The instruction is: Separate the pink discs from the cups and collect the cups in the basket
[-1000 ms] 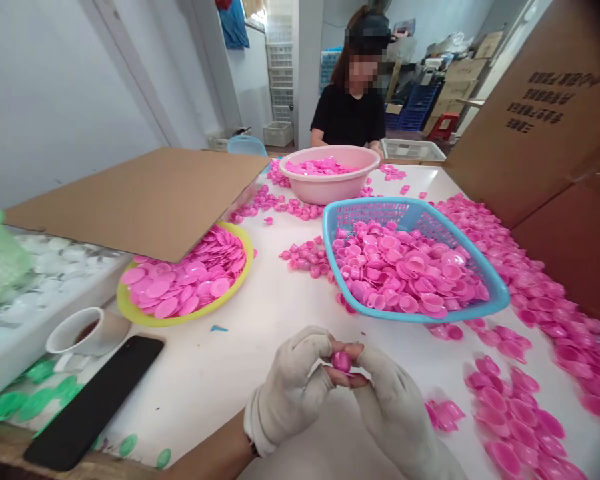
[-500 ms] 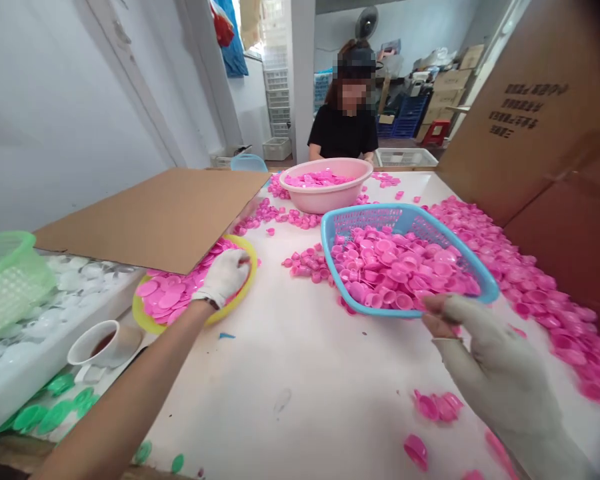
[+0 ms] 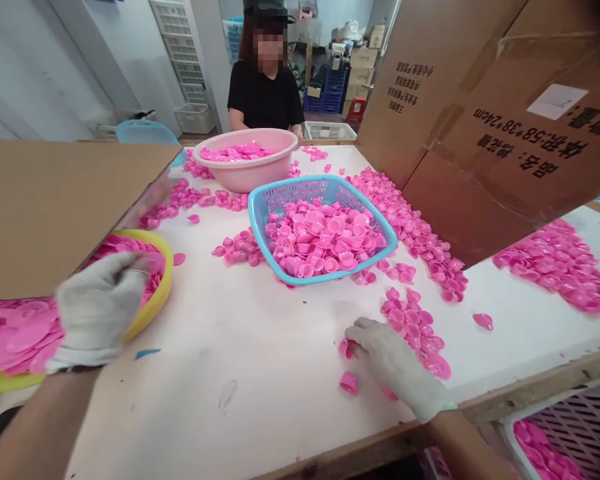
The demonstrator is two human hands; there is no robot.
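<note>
Hanging over the left yellow basin [image 3: 164,293], my left grip [image 3: 100,307] looks curled, contents too blurred to tell. My right grip [image 3: 390,357] bends over a pink cup [image 3: 346,349] on the near right surface [image 3: 280,393], closure unclear; a hurried pinch could knock it into the loose cup [image 3: 349,383].

1 basket [image 3: 329,189] holds cups [image 3: 325,237], right of 1 bowl [image 3: 166,270] seemingly holding discs [image 3: 23,332].

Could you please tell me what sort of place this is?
Probably a small workshop: pink plastic pieces heaped in a blue basket, printed cardboard and stacked crates suggest it.
</note>
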